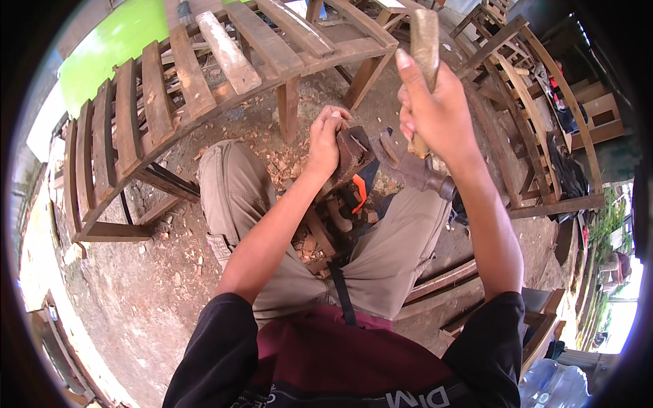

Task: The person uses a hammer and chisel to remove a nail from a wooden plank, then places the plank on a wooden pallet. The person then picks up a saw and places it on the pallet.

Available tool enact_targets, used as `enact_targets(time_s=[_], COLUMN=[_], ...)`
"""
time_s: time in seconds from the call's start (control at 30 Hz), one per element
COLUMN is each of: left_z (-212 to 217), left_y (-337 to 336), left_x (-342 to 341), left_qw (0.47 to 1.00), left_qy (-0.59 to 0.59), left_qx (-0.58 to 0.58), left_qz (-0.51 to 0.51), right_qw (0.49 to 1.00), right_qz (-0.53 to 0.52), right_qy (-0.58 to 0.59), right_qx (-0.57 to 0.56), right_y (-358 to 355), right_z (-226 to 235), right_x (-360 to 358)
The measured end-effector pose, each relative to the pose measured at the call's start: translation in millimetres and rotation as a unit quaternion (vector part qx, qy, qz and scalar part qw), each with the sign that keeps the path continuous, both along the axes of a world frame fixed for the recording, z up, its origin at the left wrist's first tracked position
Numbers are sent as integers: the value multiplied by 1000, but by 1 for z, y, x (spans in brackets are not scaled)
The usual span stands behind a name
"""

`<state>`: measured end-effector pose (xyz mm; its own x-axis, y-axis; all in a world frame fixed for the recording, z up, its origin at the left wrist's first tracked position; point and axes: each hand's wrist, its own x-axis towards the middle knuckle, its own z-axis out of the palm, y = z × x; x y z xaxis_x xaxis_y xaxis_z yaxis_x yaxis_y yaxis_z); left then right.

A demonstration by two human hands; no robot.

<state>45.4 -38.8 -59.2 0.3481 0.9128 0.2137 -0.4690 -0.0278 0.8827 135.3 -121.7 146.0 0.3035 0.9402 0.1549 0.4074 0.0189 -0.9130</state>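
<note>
1. Head view, the work: left hand [326,139] wrapped tight around a dark wood block [354,151], held down between the knees, just above a low wooden stand that is mostly hidden.
2. Right hand [435,112] fist-closed on a pale wooden handle [425,41], raised; the dark iron head [408,166] hangs below the hand, close beside the block. It looks like a hammer or small adze; blade shape not clear.
3. Doing it well, as a judgement: keep the left fingers on the far, upper side of the block, away from where the head lands; short controlled blows; block pressed firm so it cannot twist; knees kept wide of the swing.
4. An orange piece [359,194] shows just under the block; cannot tell what it is.
5. Ground: bare packed dirt [163,285], scattered with wood chips [279,160], thickest ahead of the left knee.
6. Surroundings: a slatted wooden bench frame [197,75] ahead and to the left, a curved chair frame [544,109] to the right, bright daylight, greenery at the far right edge.
</note>
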Motion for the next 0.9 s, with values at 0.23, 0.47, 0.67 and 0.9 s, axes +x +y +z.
enact_targets(time_s=[0.23, 0.47, 0.67, 0.9], left_z=[4, 6, -2, -6], left_y=[-3, -10, -14, -10], left_x=[2, 9, 7, 4], left_qw=[1000, 999, 999, 998], left_qy=[7, -11, 23, 50], left_qx=[16, 37, 24, 34], left_qz=[15, 18, -22, -26], right_qw=[991, 989, 993, 986], right_qz=[-10, 16, -29, -18], right_qy=[-135, -144, -118, -96], right_qx=[9, 1, -3, 138], right_y=[-3, -6, -11, 2], right_z=[-17, -8, -4, -17], right_x=[-5, -21, -22, -13])
